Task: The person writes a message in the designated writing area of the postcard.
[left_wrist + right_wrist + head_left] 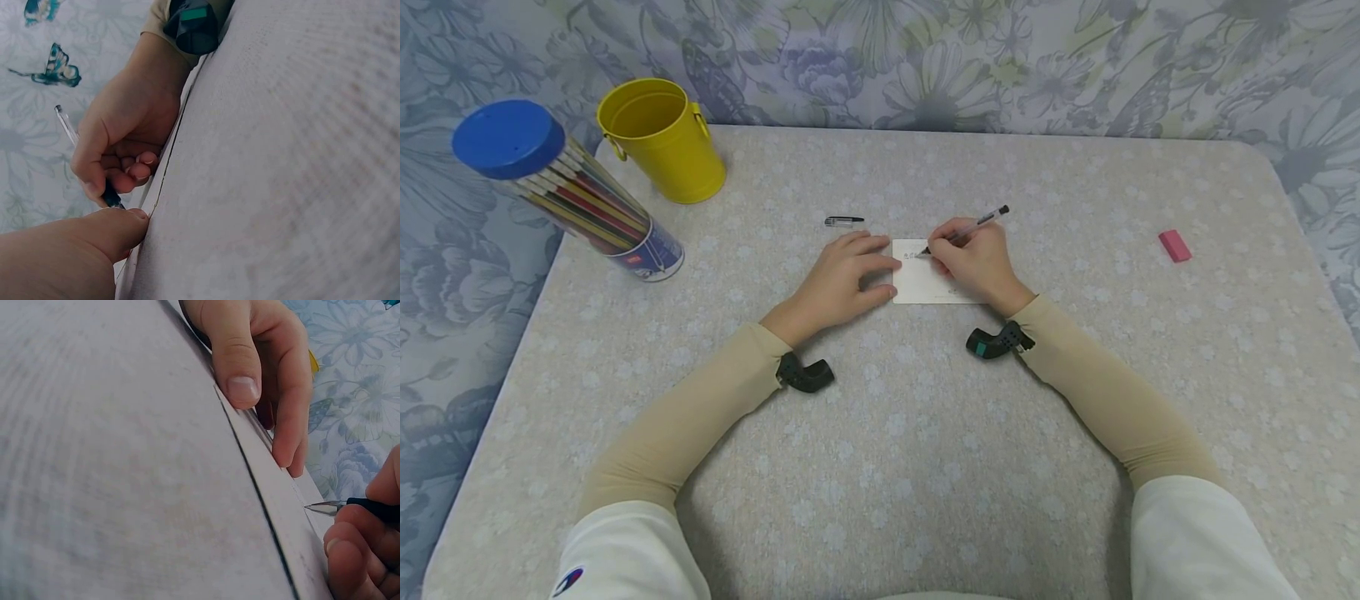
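A small white card (917, 287) lies flat on the table, with a short line of dark writing near its top edge. My right hand (977, 262) pinches a clear-barrelled pen (988, 218) with a black grip, its tip down at the writing. In the right wrist view the metal tip of the pen (325, 507) meets the card's surface. My left hand (842, 279) rests at the card's left edge, fingers spread and fingertips on the border. Seen from the left wrist, the left thumb (125, 228) presses near the card's edge. The right palm hides the card's right part.
A black-and-clear pen cap (844, 221) lies beyond my left hand. At the back left stand a yellow bucket (681, 158) and a clear tube of pencils (598, 204) with a blue lid. A pink eraser (1175, 246) lies far right. Flowered wallpaper borders the table (880, 467).
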`<state>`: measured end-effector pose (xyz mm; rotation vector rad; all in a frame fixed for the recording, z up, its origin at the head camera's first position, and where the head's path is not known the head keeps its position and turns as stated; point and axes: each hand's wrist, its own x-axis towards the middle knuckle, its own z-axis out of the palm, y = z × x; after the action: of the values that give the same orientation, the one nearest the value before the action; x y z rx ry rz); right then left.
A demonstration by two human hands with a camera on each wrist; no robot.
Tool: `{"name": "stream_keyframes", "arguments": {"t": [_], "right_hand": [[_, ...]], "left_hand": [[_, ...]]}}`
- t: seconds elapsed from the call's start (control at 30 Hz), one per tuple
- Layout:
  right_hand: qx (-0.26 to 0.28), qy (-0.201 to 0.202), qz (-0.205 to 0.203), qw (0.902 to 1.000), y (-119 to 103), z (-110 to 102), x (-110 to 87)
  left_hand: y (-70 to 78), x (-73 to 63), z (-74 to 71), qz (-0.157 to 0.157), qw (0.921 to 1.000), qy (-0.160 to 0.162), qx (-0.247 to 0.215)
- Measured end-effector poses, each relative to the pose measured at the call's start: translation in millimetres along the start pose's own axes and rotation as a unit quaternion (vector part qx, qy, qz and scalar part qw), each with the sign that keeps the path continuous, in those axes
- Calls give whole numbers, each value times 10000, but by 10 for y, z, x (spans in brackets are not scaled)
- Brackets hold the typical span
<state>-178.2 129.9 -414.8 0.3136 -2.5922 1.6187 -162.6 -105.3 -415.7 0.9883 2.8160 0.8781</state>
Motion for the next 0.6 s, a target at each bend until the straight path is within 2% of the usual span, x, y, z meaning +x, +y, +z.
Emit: {"name": "stream_keyframes", "arguments": {"t": [0.27, 0.6], "right_hand": [[233, 126, 209, 9994, 4, 11, 3], [298, 81, 186, 9993, 9, 5, 13]], "left_hand": [[0, 5, -1, -64, 10000, -60, -16], [-4, 10, -1, -68, 9999, -87, 9]]}}
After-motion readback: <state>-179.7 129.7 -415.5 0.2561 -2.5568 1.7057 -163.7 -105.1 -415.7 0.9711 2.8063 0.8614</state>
